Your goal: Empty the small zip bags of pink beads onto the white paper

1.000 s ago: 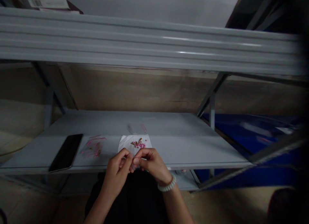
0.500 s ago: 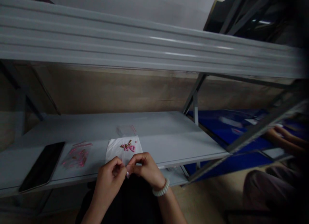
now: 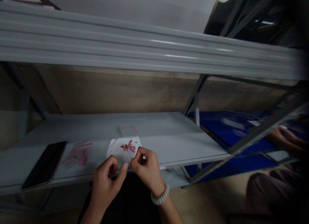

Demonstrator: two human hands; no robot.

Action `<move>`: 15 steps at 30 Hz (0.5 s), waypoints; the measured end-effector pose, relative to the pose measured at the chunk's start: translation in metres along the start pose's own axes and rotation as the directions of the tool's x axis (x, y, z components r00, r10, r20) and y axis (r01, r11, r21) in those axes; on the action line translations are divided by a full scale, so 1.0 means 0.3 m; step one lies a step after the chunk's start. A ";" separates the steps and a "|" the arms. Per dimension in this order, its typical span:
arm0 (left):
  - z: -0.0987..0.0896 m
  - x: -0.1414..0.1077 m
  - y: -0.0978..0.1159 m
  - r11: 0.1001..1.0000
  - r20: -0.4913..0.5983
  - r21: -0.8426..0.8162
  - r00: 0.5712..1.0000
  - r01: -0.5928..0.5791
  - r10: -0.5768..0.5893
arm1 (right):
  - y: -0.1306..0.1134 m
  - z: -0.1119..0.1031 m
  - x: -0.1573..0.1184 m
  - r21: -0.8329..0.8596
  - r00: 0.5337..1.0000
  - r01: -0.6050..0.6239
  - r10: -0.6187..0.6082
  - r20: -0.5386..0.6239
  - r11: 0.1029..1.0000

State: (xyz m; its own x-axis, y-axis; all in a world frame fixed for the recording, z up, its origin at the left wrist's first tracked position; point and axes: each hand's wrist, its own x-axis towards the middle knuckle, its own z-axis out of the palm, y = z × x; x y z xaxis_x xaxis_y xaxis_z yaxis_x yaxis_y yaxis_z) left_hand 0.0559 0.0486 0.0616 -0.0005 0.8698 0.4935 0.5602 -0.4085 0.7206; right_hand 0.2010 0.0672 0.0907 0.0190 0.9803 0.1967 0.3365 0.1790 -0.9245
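A white paper or cloth piece [image 3: 114, 149] lies near the front edge of the grey shelf, with pink beads and green-brown bits [image 3: 129, 147] on it. My left hand [image 3: 105, 182] is just in front of it, thumb held away from the curled fingers, with nothing visible between them. My right hand [image 3: 149, 170], a pale beaded bracelet [image 3: 160, 195] on its wrist, is at the piece's lower right corner. Its thumb and index finger are pinched together; whatever they hold is too small to make out.
Left of the piece lie a clear bag with pink contents [image 3: 78, 156] and a dark flat tablet or phone [image 3: 45, 164]. Behind is another clear bag [image 3: 127, 130]. A grey beam [image 3: 135, 46] crosses above. To the right, another person's hands [image 3: 283, 135] work over a blue surface [image 3: 212, 121].
My hands have parted from a shared pinch. The left thumb has opened away from its fingers, and the right hand has come up slightly toward the white piece.
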 end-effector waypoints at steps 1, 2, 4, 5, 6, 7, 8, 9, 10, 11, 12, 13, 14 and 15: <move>-0.001 0.004 0.003 0.999 -0.020 -0.015 0.999 -0.037 0.037 | -0.014 -0.003 0.003 -0.014 1.000 0.013 -0.013 0.029 1.000; -0.001 0.008 0.005 0.997 -0.025 -0.031 0.997 -0.072 0.071 | -0.026 -0.006 0.006 -0.026 0.998 0.028 -0.026 0.060 0.999; 0.004 0.014 0.006 0.990 0.008 -0.072 0.992 -0.121 0.122 | -0.046 -0.010 0.011 -0.047 0.992 0.059 -0.053 0.114 0.997; 0.007 0.017 0.004 0.988 0.039 -0.093 0.991 -0.126 0.130 | -0.052 -0.012 0.013 -0.061 0.989 0.074 -0.065 0.130 0.995; 0.011 0.018 0.001 0.987 0.060 -0.110 0.990 -0.120 0.127 | -0.056 -0.013 0.014 -0.079 0.988 0.083 -0.072 0.136 0.993; 0.013 0.019 -0.002 0.986 0.063 -0.122 0.991 -0.112 0.120 | -0.057 -0.014 0.015 -0.104 0.989 0.085 -0.071 0.133 0.991; 0.014 0.019 -0.006 0.986 0.048 -0.130 0.992 -0.108 0.115 | -0.057 -0.015 0.015 -0.135 0.990 0.080 -0.063 0.123 0.988; 0.014 0.019 -0.010 0.986 0.027 -0.130 0.993 -0.108 0.112 | -0.057 -0.017 0.014 -0.172 0.992 0.072 -0.053 0.112 0.983; 0.014 0.018 -0.013 0.986 0.006 -0.124 0.994 -0.109 0.111 | -0.057 -0.018 0.011 -0.209 0.994 0.063 -0.044 0.096 0.976; 0.013 0.019 -0.015 0.987 -0.011 -0.117 0.994 -0.110 0.110 | -0.059 -0.021 0.007 -0.238 0.996 0.062 -0.045 0.075 0.969; 0.012 0.019 -0.017 0.988 -0.022 -0.111 0.994 -0.108 0.106 | -0.062 -0.023 0.002 -0.254 0.997 0.071 -0.061 0.049 0.965; 0.012 0.020 -0.019 0.989 -0.025 -0.109 0.995 -0.100 0.098 | -0.066 -0.026 -0.005 -0.252 0.995 0.097 -0.094 0.024 0.963; 0.012 0.022 -0.020 0.990 -0.027 -0.111 0.996 -0.088 0.085 | -0.072 -0.028 -0.014 -0.237 0.990 0.138 -0.141 0.005 0.962; 0.013 0.023 -0.020 0.991 -0.030 -0.115 0.997 -0.075 0.072 | -0.078 -0.030 -0.022 -0.214 0.981 0.190 -0.196 -0.006 0.958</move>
State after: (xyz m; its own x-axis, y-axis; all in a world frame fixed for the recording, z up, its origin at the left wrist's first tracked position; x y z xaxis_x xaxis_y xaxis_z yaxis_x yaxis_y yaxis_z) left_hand 0.0558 0.0583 0.0587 0.0152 0.8294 0.5585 0.4597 -0.5018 0.7327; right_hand 0.2014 0.0558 0.1138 -0.0420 0.9256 0.3761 0.5277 0.3402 -0.7784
